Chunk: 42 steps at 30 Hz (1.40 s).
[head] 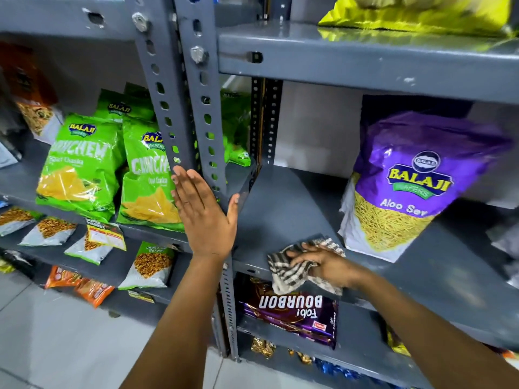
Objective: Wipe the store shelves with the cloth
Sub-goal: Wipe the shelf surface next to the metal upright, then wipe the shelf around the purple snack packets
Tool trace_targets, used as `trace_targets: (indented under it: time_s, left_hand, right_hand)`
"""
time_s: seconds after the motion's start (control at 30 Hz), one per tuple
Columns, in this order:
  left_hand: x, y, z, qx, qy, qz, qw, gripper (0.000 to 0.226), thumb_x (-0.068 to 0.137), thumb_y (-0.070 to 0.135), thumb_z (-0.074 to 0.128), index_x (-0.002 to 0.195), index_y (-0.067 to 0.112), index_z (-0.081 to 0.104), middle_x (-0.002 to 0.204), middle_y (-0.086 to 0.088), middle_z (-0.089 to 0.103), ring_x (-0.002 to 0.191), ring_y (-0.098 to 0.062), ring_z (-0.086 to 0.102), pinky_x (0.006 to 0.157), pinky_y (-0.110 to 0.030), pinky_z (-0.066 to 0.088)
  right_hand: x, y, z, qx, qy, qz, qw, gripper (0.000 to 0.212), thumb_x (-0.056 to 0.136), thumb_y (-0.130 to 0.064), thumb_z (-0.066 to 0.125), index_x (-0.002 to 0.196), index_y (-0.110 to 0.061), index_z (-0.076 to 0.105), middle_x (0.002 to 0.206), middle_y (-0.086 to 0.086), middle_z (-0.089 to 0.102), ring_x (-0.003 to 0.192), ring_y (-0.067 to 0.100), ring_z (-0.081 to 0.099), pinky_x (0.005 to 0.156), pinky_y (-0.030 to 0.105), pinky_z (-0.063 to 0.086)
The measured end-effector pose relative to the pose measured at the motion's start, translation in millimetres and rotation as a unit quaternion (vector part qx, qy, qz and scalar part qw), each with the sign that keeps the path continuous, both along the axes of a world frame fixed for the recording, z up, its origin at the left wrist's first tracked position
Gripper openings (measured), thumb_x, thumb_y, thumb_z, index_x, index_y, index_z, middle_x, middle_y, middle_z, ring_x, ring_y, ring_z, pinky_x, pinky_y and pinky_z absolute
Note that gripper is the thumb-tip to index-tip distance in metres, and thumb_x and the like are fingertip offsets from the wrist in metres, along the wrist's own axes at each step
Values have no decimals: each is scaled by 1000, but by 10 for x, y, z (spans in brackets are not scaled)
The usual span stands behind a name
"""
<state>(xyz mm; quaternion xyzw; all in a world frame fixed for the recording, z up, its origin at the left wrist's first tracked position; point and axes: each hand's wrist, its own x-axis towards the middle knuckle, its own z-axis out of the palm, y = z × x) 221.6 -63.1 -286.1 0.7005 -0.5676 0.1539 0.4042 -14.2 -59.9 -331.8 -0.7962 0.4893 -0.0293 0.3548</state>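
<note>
Cloth (pixel 289 269) partly under right hand (pixel 325 262), yellow bag (pixel 421 12) cropped

Readable stuff: the purple bag (pixel 415 186) says "BALAJI WAFERS" and "Aloo Sev". Two green bags (pixel 81 167) both carry "BALAJI WAFERS" with "CRUNCHEM" and what looks like "Chaat Chaska" under it. The biscuit pack (pixel 292 313) reads "Fab! BOURBON", upside down from here. The small white packet (pixel 150 265) text is too blurry.
</note>
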Motion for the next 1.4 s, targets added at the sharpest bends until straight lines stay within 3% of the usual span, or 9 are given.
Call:
trace_targets:
  time_s: [0.1, 0.23, 0.3, 0.37, 0.47, 0.9, 1.13, 1.3, 1.4]
  left_hand:
    - [-21, 123, 47, 41, 2, -6, 999, 78, 92, 48, 34, 140, -6, 4, 148, -35, 12, 140, -40, 9, 115, -48, 12]
    - [-174, 349, -77, 64, -74, -52, 994, 75, 90, 42, 30, 143, 2, -7, 149, -29, 17, 143, -32, -2, 116, -42, -1]
    - [-308, 422, -167, 74, -118, -107, 984, 70, 92, 43, 24, 144, 6, -5, 149, -23, 16, 143, -25, -9, 116, -36, -7]
    - [-435, 446, -232, 92, -112, -142, 979, 65, 94, 44, 18, 143, 3, 7, 151, -19, 13, 141, -27, -3, 115, -31, -7]
    - [-586, 430, -322, 112, -67, -172, 976, 67, 89, 41, 25, 142, 1, 16, 152, -15, 11, 141, -26, 5, 115, -29, -2]
    - [-1354, 379, -688, 322, 4, -199, 926, 64, 92, 42, 16, 143, 3, 13, 155, -14, 11, 144, -25, 6, 118, -38, 3]
    - [-1833, 352, -779, 361, -23, -204, 910, 58, 97, 37, 24, 143, 3, 14, 156, -14, 12, 144, -26, 7, 118, -39, 4]
    - [-2098, 295, -758, 359, 19, -160, 919, 58, 97, 35, 26, 142, 0, 15, 154, -17, 15, 143, -30, 9, 117, -43, 4]
    - [-2168, 277, -791, 358, 10, -130, 925, 61, 96, 37, 25, 143, -1, 14, 155, -17, 14, 143, -28, 9, 117, -43, 5]
  right_hand:
    - [-161, 148, 167, 25, -12, -39, 999, 43, 84, 3, 52, 119, -21, 58, 142, -5, 45, 135, 18, 34, 115, 32, 23]
    - [299, 72, 296, -104, -47, -125, 986, 40, 87, -4, 50, 123, -22, 56, 133, 10, 56, 100, 19, 60, 87, 29, 45]
    - [552, 112, 169, -96, 6, -86, 992, 43, 90, -14, 49, 131, -25, 45, 138, 14, 50, 102, 20, 56, 91, 35, 44]
    - [630, 212, -54, -112, 88, -21, 990, 55, 89, -31, 49, 139, -31, 28, 154, 4, 26, 137, 22, 28, 115, 43, 21]
    - [431, 298, -168, -162, 103, -26, 981, 65, 85, -42, 51, 141, -37, 17, 157, -8, 12, 145, 16, 6, 117, 41, 3]
    - [-816, 804, -263, -207, 95, -148, 962, 57, 88, -31, 51, 139, -38, 26, 154, -14, 22, 143, 14, 17, 117, 36, 9]
    - [-1428, 1063, -352, -246, 157, -211, 933, 79, 42, -50, 84, 113, -43, 51, 111, -21, 69, 100, 4, 67, 84, 25, 53]
    - [-1813, 1235, -331, -251, 171, -256, 918, 64, 57, -45, 69, 117, -42, 46, 118, -17, 67, 106, 10, 65, 90, 30, 51]
    - [-1985, 1198, -150, -161, 108, -236, 952, 50, 80, -38, 51, 129, -37, 45, 141, -13, 46, 132, 12, 42, 110, 32, 35]
